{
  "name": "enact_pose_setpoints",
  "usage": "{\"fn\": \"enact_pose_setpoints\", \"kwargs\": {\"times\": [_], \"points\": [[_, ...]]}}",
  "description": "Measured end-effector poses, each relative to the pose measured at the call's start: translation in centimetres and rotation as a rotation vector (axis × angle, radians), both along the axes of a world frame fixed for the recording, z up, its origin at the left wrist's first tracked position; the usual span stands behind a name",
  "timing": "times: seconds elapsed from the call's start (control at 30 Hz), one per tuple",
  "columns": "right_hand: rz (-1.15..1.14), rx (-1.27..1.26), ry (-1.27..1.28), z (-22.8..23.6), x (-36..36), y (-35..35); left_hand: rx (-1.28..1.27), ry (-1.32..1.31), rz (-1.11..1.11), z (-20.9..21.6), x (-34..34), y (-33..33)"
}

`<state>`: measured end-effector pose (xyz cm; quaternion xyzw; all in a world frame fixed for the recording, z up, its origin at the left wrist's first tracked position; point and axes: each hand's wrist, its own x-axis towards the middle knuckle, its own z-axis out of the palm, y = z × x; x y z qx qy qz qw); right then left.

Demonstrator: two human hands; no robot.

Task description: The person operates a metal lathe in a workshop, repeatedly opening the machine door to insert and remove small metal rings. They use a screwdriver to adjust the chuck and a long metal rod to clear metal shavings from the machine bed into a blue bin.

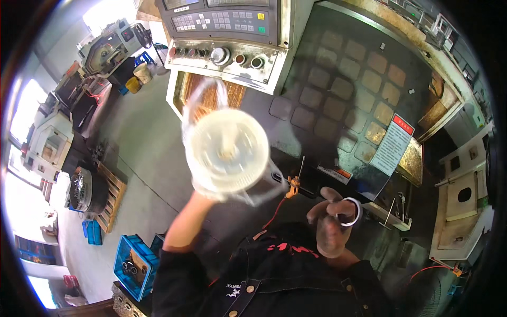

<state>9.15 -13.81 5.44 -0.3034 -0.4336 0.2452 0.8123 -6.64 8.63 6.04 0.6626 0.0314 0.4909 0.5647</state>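
High in front of me, close to the camera, is a round translucent plastic tub (227, 150), smeared a little by motion. A clear plastic bag (203, 98) hangs about it, its loops standing up on the far side. My left hand (207, 194) is beneath the tub, with the fingers hidden behind it and the bag. Near my chest, my right hand (330, 227) wears a dirty grey glove. Its fingers are curled round a shiny metal ring (359, 212). An orange-bodied air gun (293, 187) on a red hose lies just beyond, between the hands.
Ahead stands a machine control panel (222, 24) with knobs (219, 55) below it. Right of it is a dark machine door (338, 100) bearing a printed sign (393, 145). At lower left a blue crate (136, 264) holds metal rings. A wooden pallet (111, 198) lies farther left.
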Motion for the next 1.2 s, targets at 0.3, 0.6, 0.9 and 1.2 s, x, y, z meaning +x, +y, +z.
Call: {"fn": "enact_pose_setpoints", "kwargs": {"times": [0.3,0.6,0.9,1.2], "points": [[-0.112,-0.275,0.251,-2.4,2.4,-2.4,0.198,-0.026,0.571,21.4,6.3,13.9],[-0.225,-0.436,0.434,-4.4,2.9,-5.0,0.199,-0.006,0.596,30.3,10.6,27.0],[-0.609,-0.578,0.368,-8.6,2.2,-7.9,0.46,0.457,0.816,30.8,17.8,36.7],[-0.561,-0.499,0.542,-7.8,3.1,-8.7,0.587,0.73,0.883,29.3,23.2,40.6]]}}
